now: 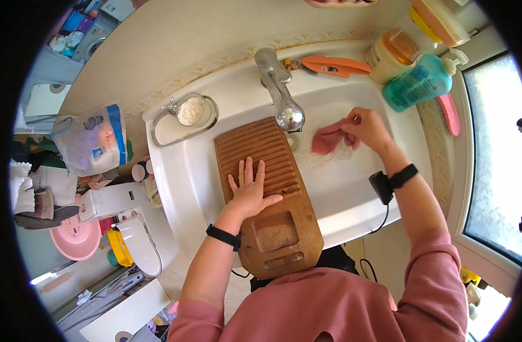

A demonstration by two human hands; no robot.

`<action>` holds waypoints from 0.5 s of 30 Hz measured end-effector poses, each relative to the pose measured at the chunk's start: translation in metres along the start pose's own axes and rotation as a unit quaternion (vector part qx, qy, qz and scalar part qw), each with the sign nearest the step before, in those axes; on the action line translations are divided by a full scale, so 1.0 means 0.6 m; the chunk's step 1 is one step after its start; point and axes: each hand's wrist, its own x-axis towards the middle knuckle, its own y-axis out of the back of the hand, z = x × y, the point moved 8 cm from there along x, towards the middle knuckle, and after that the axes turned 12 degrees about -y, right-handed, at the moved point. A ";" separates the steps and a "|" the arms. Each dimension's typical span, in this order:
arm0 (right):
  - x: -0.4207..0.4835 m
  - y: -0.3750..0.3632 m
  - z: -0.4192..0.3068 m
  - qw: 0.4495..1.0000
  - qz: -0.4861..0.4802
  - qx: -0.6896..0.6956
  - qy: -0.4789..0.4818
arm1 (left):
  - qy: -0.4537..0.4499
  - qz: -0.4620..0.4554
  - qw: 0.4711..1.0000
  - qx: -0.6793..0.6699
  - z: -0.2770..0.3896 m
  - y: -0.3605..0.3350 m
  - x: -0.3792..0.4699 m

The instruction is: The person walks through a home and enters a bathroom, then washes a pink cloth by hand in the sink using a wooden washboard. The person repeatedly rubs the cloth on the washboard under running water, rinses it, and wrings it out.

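My left hand [249, 192] lies flat with spread fingers on the ridges of a brown wooden washboard [261, 149], which leans over the front edge of a white sink [184, 179]. To the right, my right hand [363, 128] grips a small pinkish-red cloth [327, 137] that hangs into shallow water in the basin. The chrome faucet [282, 96] rises between the washboard's top end and the cloth. Part of the cloth is covered by my right fingers, so its full shape is hidden.
An orange-handled brush [336, 66] and a teal pump bottle [419, 83] stand along the sink's back right. A glass dish of white powder [190, 111] is at the back left. A pink-handled item [449, 114] lies at the right rim. A toilet [139, 243] is at the left.
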 end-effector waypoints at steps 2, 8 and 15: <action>-0.046 0.017 -0.059 0.993 -0.002 0.055 0.104 | 0.018 -0.051 0.999 -0.003 -0.003 -0.014 -0.003; -0.099 -0.006 -0.048 0.949 0.113 -0.162 0.247 | 0.017 -0.055 0.998 -0.005 -0.005 0.003 0.006; 0.022 -0.038 0.065 0.930 0.097 -0.351 0.053 | 0.012 -0.057 0.998 -0.023 -0.008 -0.002 0.007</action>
